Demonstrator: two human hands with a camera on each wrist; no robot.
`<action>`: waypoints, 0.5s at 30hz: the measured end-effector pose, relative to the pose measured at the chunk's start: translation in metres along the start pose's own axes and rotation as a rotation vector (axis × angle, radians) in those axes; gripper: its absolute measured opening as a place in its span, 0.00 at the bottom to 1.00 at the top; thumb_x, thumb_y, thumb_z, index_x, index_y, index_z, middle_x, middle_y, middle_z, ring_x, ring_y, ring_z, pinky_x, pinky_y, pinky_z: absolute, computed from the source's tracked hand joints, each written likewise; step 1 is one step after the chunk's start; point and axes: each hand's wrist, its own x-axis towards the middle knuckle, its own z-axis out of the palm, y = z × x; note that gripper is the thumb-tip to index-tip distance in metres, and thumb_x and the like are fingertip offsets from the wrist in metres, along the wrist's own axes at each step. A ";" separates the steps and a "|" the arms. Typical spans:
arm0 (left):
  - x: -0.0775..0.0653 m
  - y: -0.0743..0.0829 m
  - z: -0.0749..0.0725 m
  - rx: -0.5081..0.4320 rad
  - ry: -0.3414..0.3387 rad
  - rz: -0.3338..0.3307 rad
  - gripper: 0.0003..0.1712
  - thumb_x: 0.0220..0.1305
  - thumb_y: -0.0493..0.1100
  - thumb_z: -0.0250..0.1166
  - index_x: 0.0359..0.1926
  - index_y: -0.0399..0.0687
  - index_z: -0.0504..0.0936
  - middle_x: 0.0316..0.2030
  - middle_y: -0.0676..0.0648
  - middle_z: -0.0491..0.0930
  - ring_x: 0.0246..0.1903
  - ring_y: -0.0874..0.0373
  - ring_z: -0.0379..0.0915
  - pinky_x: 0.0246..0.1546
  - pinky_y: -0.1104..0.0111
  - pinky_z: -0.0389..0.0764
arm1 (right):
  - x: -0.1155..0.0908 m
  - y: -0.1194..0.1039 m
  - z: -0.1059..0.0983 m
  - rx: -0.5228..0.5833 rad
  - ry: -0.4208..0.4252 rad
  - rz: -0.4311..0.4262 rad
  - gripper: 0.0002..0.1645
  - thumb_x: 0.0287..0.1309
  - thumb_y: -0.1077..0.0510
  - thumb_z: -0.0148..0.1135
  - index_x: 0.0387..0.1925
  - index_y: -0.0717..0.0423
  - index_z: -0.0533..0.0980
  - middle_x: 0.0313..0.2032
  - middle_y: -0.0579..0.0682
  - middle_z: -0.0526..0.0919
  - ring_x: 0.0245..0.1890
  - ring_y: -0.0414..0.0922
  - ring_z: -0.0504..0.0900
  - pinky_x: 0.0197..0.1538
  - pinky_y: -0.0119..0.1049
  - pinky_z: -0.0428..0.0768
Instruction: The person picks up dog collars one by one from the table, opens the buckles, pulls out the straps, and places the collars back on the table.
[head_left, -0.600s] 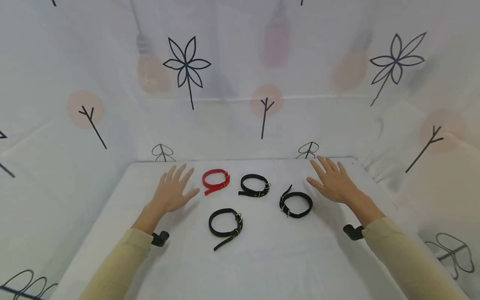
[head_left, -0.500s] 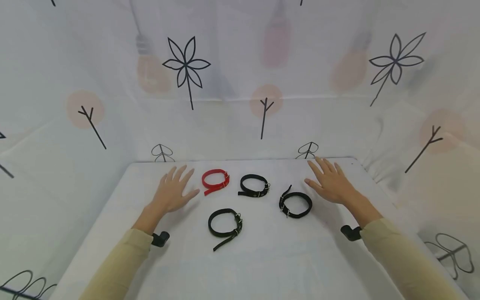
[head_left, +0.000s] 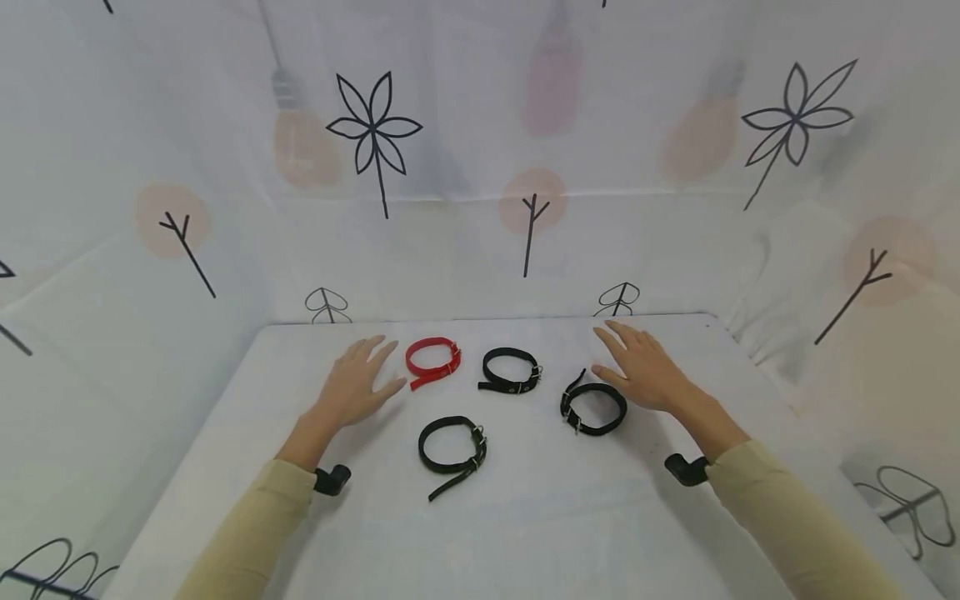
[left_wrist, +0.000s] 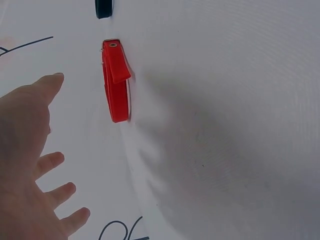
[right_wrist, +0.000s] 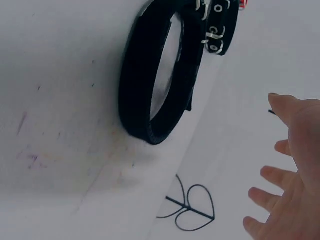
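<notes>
Several buckled collars lie looped on the white table. My left hand (head_left: 355, 386), fingers spread, hovers just left of the red collar (head_left: 448, 367); the left wrist view shows that red collar (left_wrist: 117, 95) apart from the fingers. My right hand (head_left: 643, 367) is held in the air above and right of a black collar (head_left: 618, 414), which stands large in the right wrist view, its black strap (right_wrist: 135, 85) not touched. Another black collar (head_left: 495, 383) lies at the back middle. Nearest the front is a dark collar (head_left: 429, 460) with its strap end pointing forward. Both hands hold nothing.
The white table (head_left: 525, 542) reaches back to a pale cloth (head_left: 465, 258) printed with flowers and twigs, which also hangs at both sides. A small black device (head_left: 332, 480) sits at the left wrist, another black device (head_left: 686, 470) at the right.
My right hand has moved left, closer to the black collar on that side. The left hand has shifted slightly right toward the red collar. The collars lie as before.
</notes>
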 end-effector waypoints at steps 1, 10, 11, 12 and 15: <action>0.000 0.000 0.001 -0.010 -0.001 -0.001 0.42 0.69 0.58 0.65 0.76 0.47 0.64 0.74 0.37 0.62 0.73 0.37 0.54 0.68 0.36 0.60 | 0.001 -0.001 0.001 -0.001 0.003 -0.005 0.42 0.75 0.46 0.56 0.77 0.64 0.55 0.76 0.69 0.54 0.75 0.69 0.54 0.73 0.67 0.50; 0.001 0.003 0.007 -0.101 -0.038 -0.030 0.41 0.69 0.56 0.67 0.76 0.46 0.65 0.74 0.37 0.62 0.73 0.37 0.55 0.68 0.36 0.61 | 0.009 -0.022 0.002 0.034 0.015 -0.047 0.42 0.72 0.49 0.61 0.76 0.64 0.57 0.75 0.68 0.57 0.73 0.68 0.59 0.72 0.65 0.55; 0.001 0.004 0.008 -0.109 -0.046 -0.034 0.41 0.69 0.56 0.67 0.76 0.46 0.64 0.74 0.37 0.61 0.73 0.37 0.56 0.68 0.37 0.61 | 0.010 -0.025 0.003 0.042 0.016 -0.052 0.42 0.72 0.49 0.61 0.76 0.64 0.58 0.75 0.69 0.58 0.73 0.69 0.59 0.72 0.66 0.56; 0.001 0.004 0.009 -0.121 -0.053 -0.037 0.41 0.69 0.55 0.67 0.76 0.46 0.64 0.74 0.37 0.61 0.73 0.37 0.56 0.68 0.38 0.61 | 0.012 -0.027 0.004 0.051 0.013 -0.052 0.42 0.72 0.49 0.61 0.76 0.64 0.58 0.75 0.68 0.58 0.73 0.68 0.59 0.72 0.65 0.56; 0.001 0.005 0.011 -0.170 -0.072 -0.056 0.41 0.69 0.55 0.67 0.76 0.45 0.64 0.74 0.36 0.61 0.73 0.37 0.57 0.68 0.39 0.63 | 0.016 -0.034 0.007 0.075 0.004 -0.062 0.42 0.72 0.48 0.61 0.77 0.63 0.58 0.75 0.67 0.58 0.73 0.68 0.59 0.72 0.65 0.57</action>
